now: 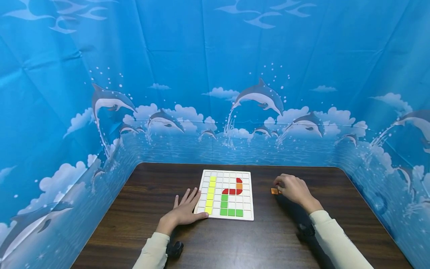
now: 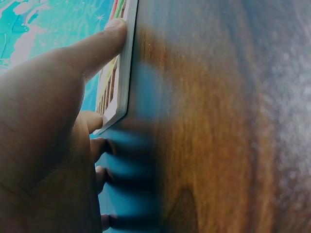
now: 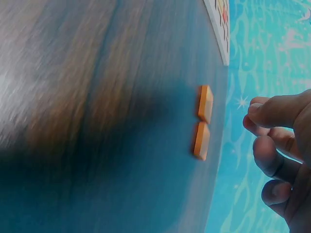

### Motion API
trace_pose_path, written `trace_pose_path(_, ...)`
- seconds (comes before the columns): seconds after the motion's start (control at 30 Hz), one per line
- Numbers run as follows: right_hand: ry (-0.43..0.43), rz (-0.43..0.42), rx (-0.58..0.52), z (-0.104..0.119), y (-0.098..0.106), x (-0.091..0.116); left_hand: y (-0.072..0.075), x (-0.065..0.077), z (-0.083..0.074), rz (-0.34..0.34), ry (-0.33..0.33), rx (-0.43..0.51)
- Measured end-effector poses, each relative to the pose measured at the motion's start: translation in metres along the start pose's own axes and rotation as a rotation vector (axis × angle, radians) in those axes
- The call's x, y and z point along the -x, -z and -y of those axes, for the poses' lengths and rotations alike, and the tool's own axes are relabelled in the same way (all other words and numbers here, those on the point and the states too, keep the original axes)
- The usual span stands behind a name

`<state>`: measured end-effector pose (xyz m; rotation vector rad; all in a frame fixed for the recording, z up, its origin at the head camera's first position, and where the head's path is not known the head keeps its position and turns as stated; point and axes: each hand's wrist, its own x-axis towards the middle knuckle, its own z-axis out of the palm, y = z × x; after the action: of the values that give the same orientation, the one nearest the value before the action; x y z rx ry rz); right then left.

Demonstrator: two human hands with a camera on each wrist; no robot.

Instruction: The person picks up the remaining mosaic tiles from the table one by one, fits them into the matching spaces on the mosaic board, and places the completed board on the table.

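Note:
A white gridded board (image 1: 247, 203) lies on the table, bearing a column of yellow tiles (image 1: 210, 196), green tiles (image 1: 224, 203) in an L, and red curved pieces (image 1: 230, 191) with an orange tile (image 1: 239, 185) among them. My left hand (image 1: 181, 215) rests at the board's left edge, fingers spread and thumb on its near corner. To the right of the board, my right hand (image 1: 293, 186) hovers with bent fingers, thumb close to the index finger. Two loose orange tiles (image 3: 205, 104) lie beside it on the table; no piece shows between its fingertips.
The dark wooden table (image 1: 134, 239) has a blue dolphin-print curtain (image 1: 188, 74) along its back and sides. A dark wrist device (image 1: 174, 248) sits on the left wrist, and another (image 1: 306, 229) is on the right.

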<state>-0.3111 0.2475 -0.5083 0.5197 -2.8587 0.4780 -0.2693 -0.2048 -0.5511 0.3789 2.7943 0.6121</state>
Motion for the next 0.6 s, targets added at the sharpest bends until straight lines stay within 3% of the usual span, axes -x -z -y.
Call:
trace_pose_path(0.33,-0.046,0.034,0.007,-0.018,-0.008,0.01,0.0,0.004,0.003,-0.013,-0.077,0.066)
trace_pose_path(0.6,-0.046,0.081,0.028,-0.025,-0.011,0.016,0.011,0.009,-0.01,0.023,-0.016,0.056)
